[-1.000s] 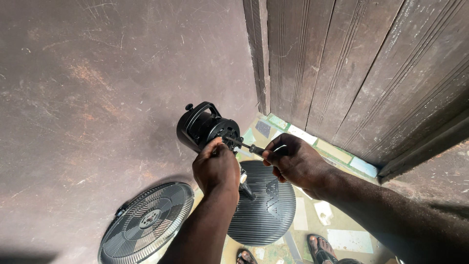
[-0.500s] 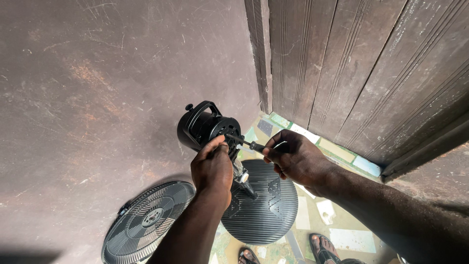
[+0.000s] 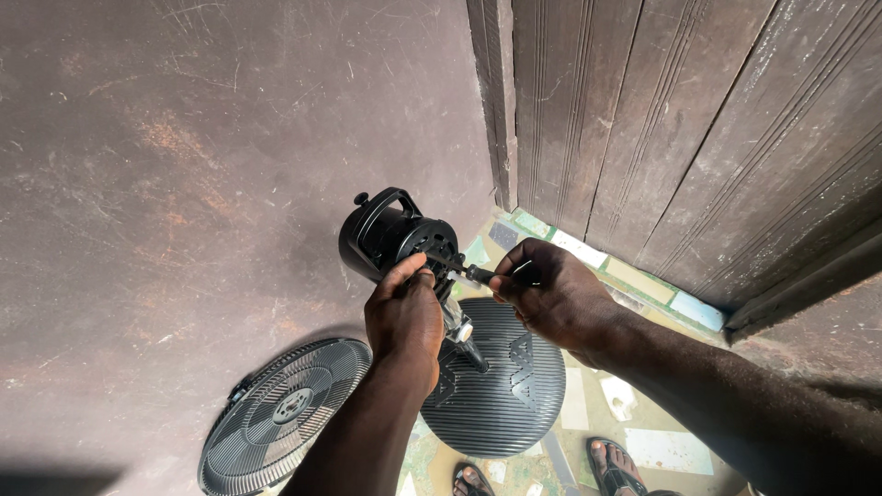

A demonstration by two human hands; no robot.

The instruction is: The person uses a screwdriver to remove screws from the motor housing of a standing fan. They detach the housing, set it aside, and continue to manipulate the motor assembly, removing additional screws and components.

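Your left hand [image 3: 404,312] is wrapped shut around the front of the black fan motor [image 3: 390,234], fingers curled over its face, and that grip is what keeps the whole head from swinging on its stand, so keep it firm and keep the wrist straight in line with the forearm. Your right hand [image 3: 551,294] is closed in a pinch around the handle of a thin screwdriver [image 3: 464,269], whose shaft runs leftward across the gap to the motor's front, just beside your left fingertips; whether the tip sits in a screw there I cannot tell, because your fingers hide the spot. To work well here, hold the screwdriver square to the motor's face, press along the shaft and not across it, and turn from the fingers while the forearm stays quiet; a slanted shaft could skid onto your left knuckles, which lie very near. The motor stands above the round ribbed base [image 3: 501,377], raised on its short stem, close to the corner where the dark plaster wall [image 3: 184,184] meets the weathered wooden door [image 3: 689,138]. Both forearms reach up and forward from below, the left nearly upright in the view, the right coming in from the lower right at a slant. A round fan grille [image 3: 285,413] lies flat on the floor to the left of the base, and your sandalled feet [image 3: 606,459] show on the tiled floor [image 3: 661,450] beneath.
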